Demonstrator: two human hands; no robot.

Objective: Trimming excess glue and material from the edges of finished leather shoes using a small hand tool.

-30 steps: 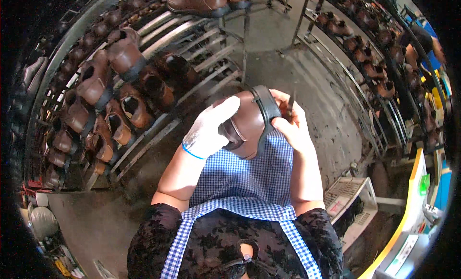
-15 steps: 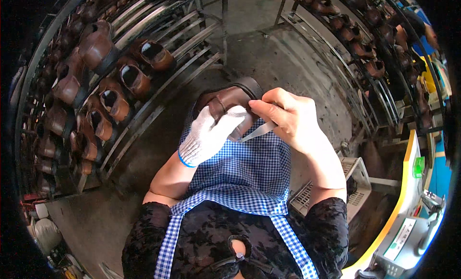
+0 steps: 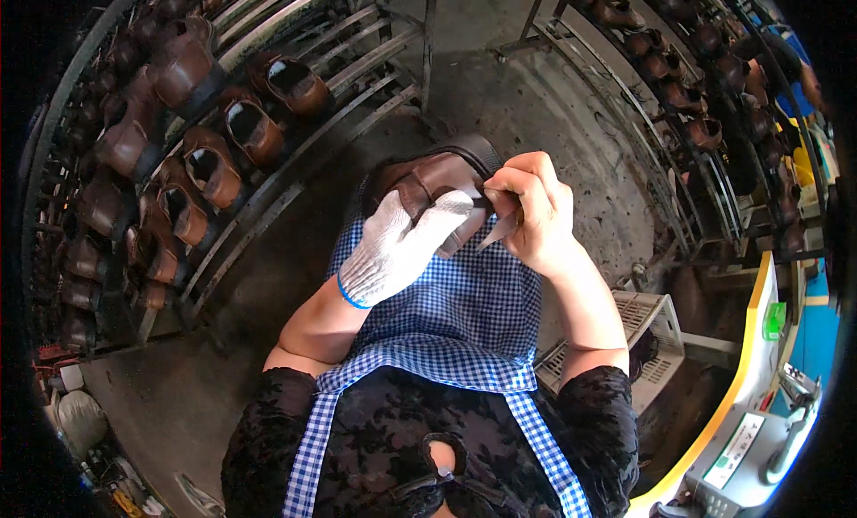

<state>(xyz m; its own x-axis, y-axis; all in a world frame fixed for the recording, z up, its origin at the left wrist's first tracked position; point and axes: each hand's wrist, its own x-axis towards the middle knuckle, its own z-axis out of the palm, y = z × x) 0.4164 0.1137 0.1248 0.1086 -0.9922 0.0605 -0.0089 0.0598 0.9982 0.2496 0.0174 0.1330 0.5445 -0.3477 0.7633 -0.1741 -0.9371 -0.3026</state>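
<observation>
At nine to eleven o'clock a curved metal rack (image 3: 268, 206) held rows of brown shoes (image 3: 254, 130) — openings up. At centre, the gloved left hand (image 3: 402, 246) was wrapped around a brown shoe (image 3: 437, 183) on the checked apron (image 3: 464, 313). The bare right hand (image 3: 536, 210) pinched a thin blade (image 3: 496, 232) against it. At four o'clock stood a white slotted crate (image 3: 647, 331) — contents unclear.

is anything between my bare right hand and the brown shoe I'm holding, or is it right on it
Only the thin blade pinched in your right hand comes between them; its tip lies at the edge of the brown shoe. Nothing else visible is in the way. Your gloved left hand grips the shoe from the other side, over the checked apron.
</observation>
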